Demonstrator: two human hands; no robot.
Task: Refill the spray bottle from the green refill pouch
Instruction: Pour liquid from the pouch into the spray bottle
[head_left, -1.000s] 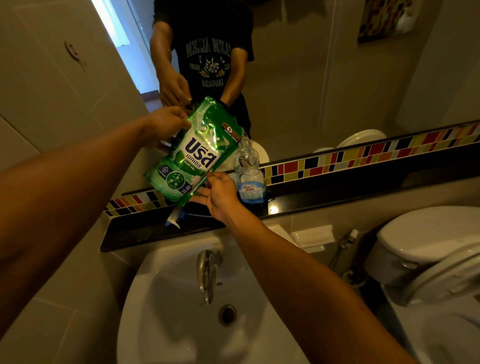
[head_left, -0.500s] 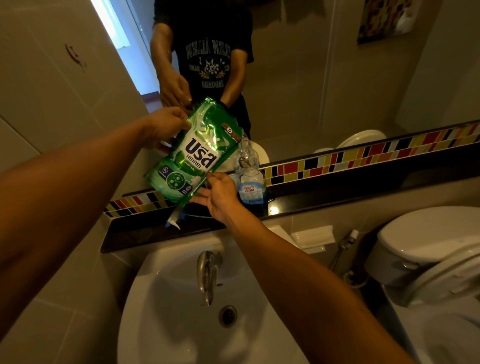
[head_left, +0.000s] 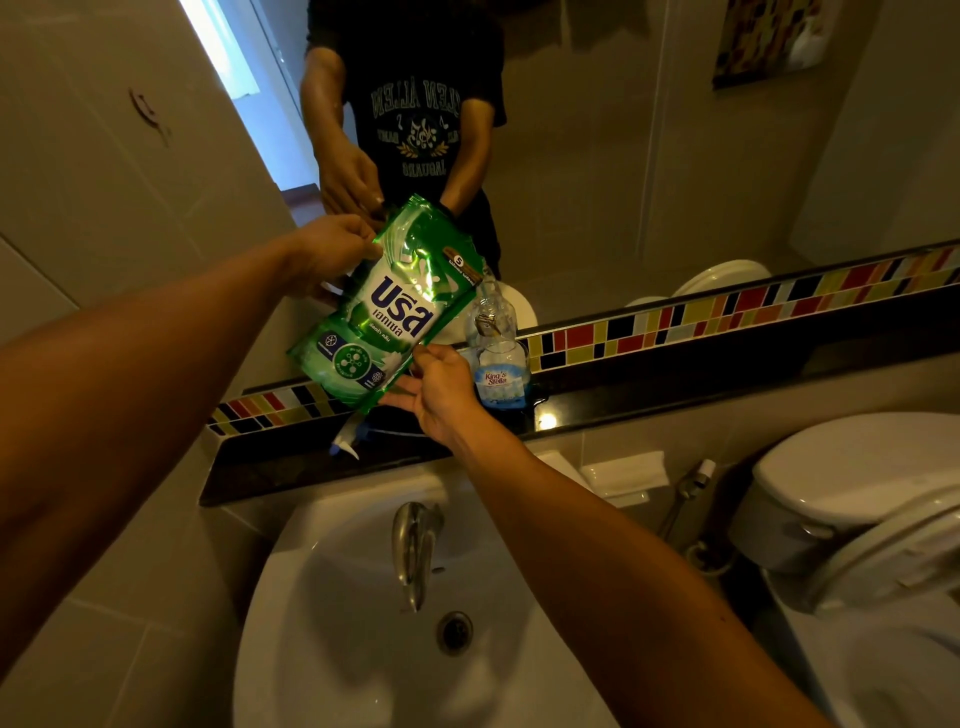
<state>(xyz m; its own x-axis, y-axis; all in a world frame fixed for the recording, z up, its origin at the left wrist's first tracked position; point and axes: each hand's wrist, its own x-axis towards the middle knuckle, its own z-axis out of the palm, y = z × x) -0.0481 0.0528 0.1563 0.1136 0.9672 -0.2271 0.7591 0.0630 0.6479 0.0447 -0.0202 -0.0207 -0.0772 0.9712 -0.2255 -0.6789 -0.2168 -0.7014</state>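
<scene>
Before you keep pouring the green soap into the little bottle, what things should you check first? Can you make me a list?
1. Top off the spray bottle: ok, its neck is open, and the spray head lies on the black ledge.
2. Green refill pouch held firmly: ok, the left hand grips its upper edge and the right hand pinches its lower edge.
3. Pouch corner at the bottle mouth: ok, it sits right at the neck.
4. Liquid actually flowing: cannot tell.
5. Bottle steady: not ok, nobody holds it; it stands alone on the ledge.
6. Room left inside: ok, blue liquid fills only the bottom part.
</scene>
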